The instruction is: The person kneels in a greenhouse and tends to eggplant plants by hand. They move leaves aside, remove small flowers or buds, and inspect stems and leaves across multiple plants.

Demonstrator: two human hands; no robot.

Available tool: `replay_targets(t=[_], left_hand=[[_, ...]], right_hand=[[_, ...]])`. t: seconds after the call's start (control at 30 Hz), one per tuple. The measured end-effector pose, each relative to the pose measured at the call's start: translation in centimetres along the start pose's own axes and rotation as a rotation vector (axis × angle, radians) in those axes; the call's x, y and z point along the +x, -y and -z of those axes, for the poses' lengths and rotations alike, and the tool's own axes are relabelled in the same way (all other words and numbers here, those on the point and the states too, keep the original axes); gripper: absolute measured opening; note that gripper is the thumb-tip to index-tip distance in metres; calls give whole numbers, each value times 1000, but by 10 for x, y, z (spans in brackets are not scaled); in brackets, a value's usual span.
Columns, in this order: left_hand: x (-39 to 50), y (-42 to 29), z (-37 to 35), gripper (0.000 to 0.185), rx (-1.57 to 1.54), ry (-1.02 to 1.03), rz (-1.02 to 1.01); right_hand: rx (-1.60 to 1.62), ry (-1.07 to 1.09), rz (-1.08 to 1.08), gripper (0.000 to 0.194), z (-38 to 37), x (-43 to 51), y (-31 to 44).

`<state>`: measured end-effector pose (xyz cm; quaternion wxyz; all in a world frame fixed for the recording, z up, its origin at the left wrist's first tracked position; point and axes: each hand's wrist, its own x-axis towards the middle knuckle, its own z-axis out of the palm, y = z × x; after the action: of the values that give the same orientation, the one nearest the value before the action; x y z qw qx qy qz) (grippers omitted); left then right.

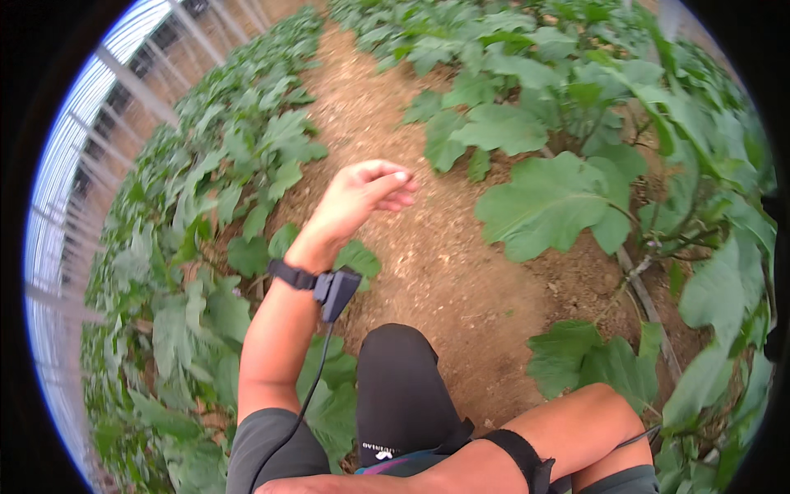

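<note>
My left hand [373, 190] is held over the dirt path [426, 259], fingers loosely curled and thumb resting near the index finger. Nothing shows in its grasp. A black strap with a small dark device [336, 295] circles that wrist, and a cable runs down from it. My right arm [571, 420] is bent across my body at the bottom, a black strap [521, 454] around it. Close to the camera, my right hand [426, 475] is partly cut off by the lower edge, so its fingers are hidden. Nearest on the right is a broad eggplant leaf [555, 200].
Rows of leafy eggplant plants [203, 179] line the path's left side, with taller plants [710, 272] on the right. A grey strip or tube [651, 315] lies along the right bed. My black-clad knee [398, 376] juts forward. Greenhouse posts [139, 86] stand at far left.
</note>
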<state>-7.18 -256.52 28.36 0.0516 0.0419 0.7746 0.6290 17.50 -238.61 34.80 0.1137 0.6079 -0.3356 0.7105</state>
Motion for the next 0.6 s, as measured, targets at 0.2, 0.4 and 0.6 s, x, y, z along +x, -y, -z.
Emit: replay_targets(t=[0.2,0.4,0.6], left_hand=[[-40,-49,19,24,25,-9,-125],[-86,-39,19,26,13,-49,-246],[-125,-26,12,23,31,-114,-220]], right_hand=[[-245,127,32,15,-30,11,24],[-586,159,-127,19,-11,-46,46],[-900,-26,-733,18,78,-174,161]])
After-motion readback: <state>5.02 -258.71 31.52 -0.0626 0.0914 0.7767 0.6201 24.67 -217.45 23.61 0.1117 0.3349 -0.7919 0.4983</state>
